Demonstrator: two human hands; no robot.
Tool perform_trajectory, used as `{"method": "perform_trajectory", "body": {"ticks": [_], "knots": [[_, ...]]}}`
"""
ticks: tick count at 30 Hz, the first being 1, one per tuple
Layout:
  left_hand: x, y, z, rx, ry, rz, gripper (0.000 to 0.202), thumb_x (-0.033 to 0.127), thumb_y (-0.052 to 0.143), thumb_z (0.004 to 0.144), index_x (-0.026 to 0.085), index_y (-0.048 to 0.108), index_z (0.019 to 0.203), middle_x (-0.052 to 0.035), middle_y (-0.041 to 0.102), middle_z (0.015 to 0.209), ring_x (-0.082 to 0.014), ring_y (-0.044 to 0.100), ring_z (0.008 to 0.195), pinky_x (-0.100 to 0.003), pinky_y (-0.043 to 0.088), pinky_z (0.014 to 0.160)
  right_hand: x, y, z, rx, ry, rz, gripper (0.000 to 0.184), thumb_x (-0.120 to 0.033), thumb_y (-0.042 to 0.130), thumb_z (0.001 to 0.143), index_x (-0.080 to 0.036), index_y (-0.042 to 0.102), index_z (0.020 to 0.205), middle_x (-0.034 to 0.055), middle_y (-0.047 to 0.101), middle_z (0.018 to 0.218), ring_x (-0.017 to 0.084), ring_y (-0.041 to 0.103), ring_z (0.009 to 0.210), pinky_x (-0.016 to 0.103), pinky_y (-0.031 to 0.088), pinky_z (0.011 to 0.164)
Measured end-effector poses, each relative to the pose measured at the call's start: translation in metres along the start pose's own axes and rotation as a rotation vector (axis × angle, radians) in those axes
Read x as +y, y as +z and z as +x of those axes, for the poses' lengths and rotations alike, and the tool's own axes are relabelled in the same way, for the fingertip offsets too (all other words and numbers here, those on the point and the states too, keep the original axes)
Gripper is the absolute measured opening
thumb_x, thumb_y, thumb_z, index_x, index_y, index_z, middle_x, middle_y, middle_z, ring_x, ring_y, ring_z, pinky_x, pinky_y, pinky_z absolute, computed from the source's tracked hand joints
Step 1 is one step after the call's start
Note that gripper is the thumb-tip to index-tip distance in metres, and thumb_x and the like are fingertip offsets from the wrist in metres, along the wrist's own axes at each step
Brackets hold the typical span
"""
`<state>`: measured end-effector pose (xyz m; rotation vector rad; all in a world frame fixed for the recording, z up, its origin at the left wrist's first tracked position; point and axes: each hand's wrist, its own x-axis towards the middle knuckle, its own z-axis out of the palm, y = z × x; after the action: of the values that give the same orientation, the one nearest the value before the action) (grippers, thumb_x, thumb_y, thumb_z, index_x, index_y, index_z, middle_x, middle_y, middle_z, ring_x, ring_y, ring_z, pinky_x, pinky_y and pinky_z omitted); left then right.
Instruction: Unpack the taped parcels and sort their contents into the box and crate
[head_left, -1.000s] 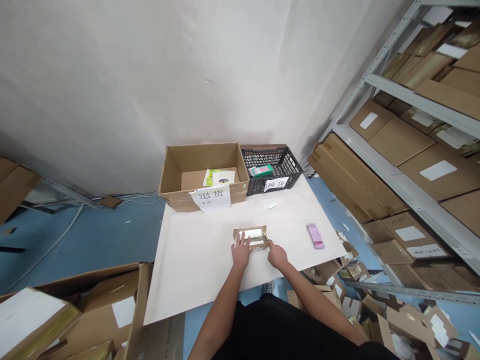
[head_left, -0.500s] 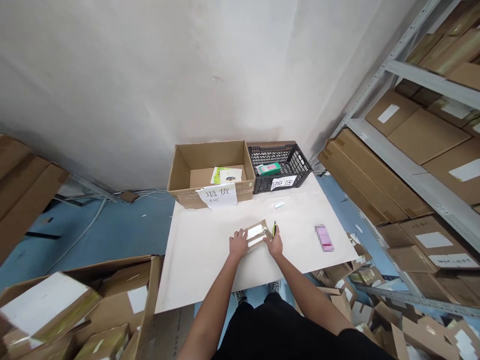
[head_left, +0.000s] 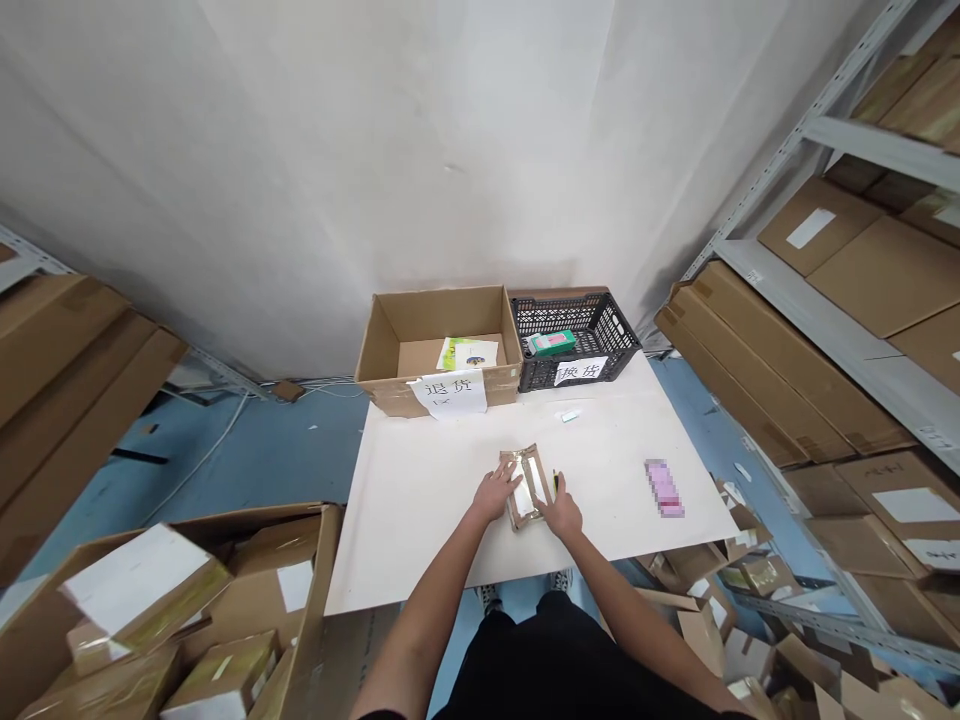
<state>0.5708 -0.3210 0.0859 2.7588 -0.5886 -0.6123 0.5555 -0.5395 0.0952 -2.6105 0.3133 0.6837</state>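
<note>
A small taped cardboard parcel [head_left: 528,484] with a white label lies on the white table [head_left: 420,520], turned lengthwise away from me. My left hand [head_left: 498,493] rests on its left edge, fingers spread flat. At the parcel's right side my right hand [head_left: 562,514] is closed on a thin dark tool with a yellow-green tip [head_left: 555,481], close to the parcel's right edge.
An open cardboard box [head_left: 439,350] with a paper sign and a black plastic crate [head_left: 574,335] stand at the table's far edge. A pink item [head_left: 664,487] lies at the right. Shelves of cartons [head_left: 825,330] rise on the right; open boxes [head_left: 172,620] crowd the floor at left.
The parcel has been turned from crosswise to lengthwise. Both hands followed it. The dark tool came into view in my right hand half a second ago. The camera shifted leftward.
</note>
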Motion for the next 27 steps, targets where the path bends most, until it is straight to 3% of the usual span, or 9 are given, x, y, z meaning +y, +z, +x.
{"method": "perform_trajectory", "body": {"ticks": [3, 6, 8, 10, 13, 16, 19, 23, 27], "knots": [[0.004, 0.016, -0.001, 0.033, -0.162, 0.046, 0.076, 0.016, 0.059, 0.086, 0.038, 0.039, 0.157, -0.0052, 0.028, 0.171, -0.0318, 0.020, 0.157, -0.057, 0.029, 0.118, -0.004, -0.003, 0.015, -0.020, -0.020, -0.026, 0.100, -0.053, 0.067, 0.089, -0.018, 0.010, 0.163, 0.0173, 0.067, 0.125, 0.031, 0.068, 0.116, 0.034, 0.049, 0.088], [0.017, 0.027, -0.003, 0.113, -0.361, 0.067, 0.061, 0.025, 0.056, 0.092, 0.029, 0.049, 0.153, -0.0165, 0.049, 0.156, -0.0395, 0.039, 0.145, -0.060, 0.036, 0.110, -0.034, -0.029, 0.048, 0.038, -0.024, -0.054, 0.102, -0.051, 0.070, 0.087, -0.018, 0.011, 0.164, 0.0178, 0.065, 0.129, 0.030, 0.067, 0.117, 0.033, 0.048, 0.088], [0.024, 0.029, -0.003, 0.151, -0.405, 0.068, 0.051, 0.030, 0.057, 0.094, 0.022, 0.058, 0.145, -0.0199, 0.059, 0.142, -0.0401, 0.048, 0.135, -0.058, 0.041, 0.106, -0.052, -0.049, 0.064, 0.074, -0.065, -0.032, 0.088, -0.047, 0.060, 0.095, -0.017, 0.013, 0.163, 0.0167, 0.067, 0.127, 0.028, 0.067, 0.116, 0.031, 0.048, 0.088], [0.025, 0.030, -0.002, 0.195, -0.384, 0.049, 0.044, 0.031, 0.057, 0.095, 0.020, 0.064, 0.137, -0.0188, 0.060, 0.140, -0.0377, 0.049, 0.135, -0.054, 0.043, 0.106, -0.059, -0.064, 0.068, 0.107, -0.115, 0.008, 0.070, -0.040, 0.044, 0.103, -0.017, 0.016, 0.163, 0.0144, 0.070, 0.122, 0.025, 0.068, 0.112, 0.030, 0.047, 0.087], [0.020, 0.032, -0.003, 0.246, -0.347, -0.014, 0.041, 0.031, 0.061, 0.094, 0.023, 0.065, 0.134, -0.0133, 0.056, 0.147, -0.0316, 0.047, 0.140, -0.048, 0.040, 0.112, -0.042, -0.070, 0.050, 0.099, -0.166, 0.022, 0.057, -0.027, 0.032, 0.105, -0.021, 0.022, 0.161, 0.0093, 0.074, 0.112, 0.023, 0.071, 0.101, 0.027, 0.046, 0.081], [0.020, 0.036, -0.003, 0.282, -0.374, -0.044, 0.047, 0.032, 0.062, 0.094, 0.028, 0.060, 0.141, -0.0114, 0.056, 0.146, -0.0301, 0.047, 0.139, -0.045, 0.041, 0.112, -0.013, -0.060, 0.018, 0.039, -0.198, -0.034, 0.053, -0.022, 0.037, 0.103, -0.026, 0.032, 0.156, 0.0062, 0.075, 0.109, 0.022, 0.071, 0.095, 0.026, 0.045, 0.078], [0.030, 0.040, -0.001, 0.287, -0.411, -0.029, 0.050, 0.037, 0.061, 0.095, 0.030, 0.057, 0.145, -0.0137, 0.058, 0.140, -0.0331, 0.050, 0.132, -0.046, 0.046, 0.105, -0.001, -0.047, -0.005, -0.003, -0.235, -0.111, 0.051, -0.021, 0.042, 0.102, -0.029, 0.039, 0.152, 0.0059, 0.074, 0.116, 0.022, 0.070, 0.101, 0.025, 0.044, 0.081], [0.042, 0.041, 0.002, 0.269, -0.443, -0.022, 0.048, 0.041, 0.059, 0.097, 0.030, 0.060, 0.143, -0.0146, 0.059, 0.135, -0.0341, 0.051, 0.125, -0.045, 0.050, 0.097, -0.015, -0.039, -0.007, -0.013, -0.257, -0.219, 0.047, -0.020, 0.039, 0.103, -0.029, 0.043, 0.149, 0.0074, 0.073, 0.121, 0.023, 0.068, 0.108, 0.027, 0.043, 0.084], [0.044, 0.040, 0.004, 0.267, -0.451, -0.014, 0.046, 0.042, 0.058, 0.097, 0.029, 0.062, 0.142, -0.0144, 0.060, 0.133, -0.0344, 0.051, 0.124, -0.044, 0.051, 0.095, -0.037, -0.045, -0.001, -0.058, -0.242, -0.376, 0.054, -0.014, 0.045, 0.098, -0.028, 0.043, 0.150, 0.0121, 0.072, 0.116, 0.026, 0.070, 0.104, 0.032, 0.044, 0.083]]}}
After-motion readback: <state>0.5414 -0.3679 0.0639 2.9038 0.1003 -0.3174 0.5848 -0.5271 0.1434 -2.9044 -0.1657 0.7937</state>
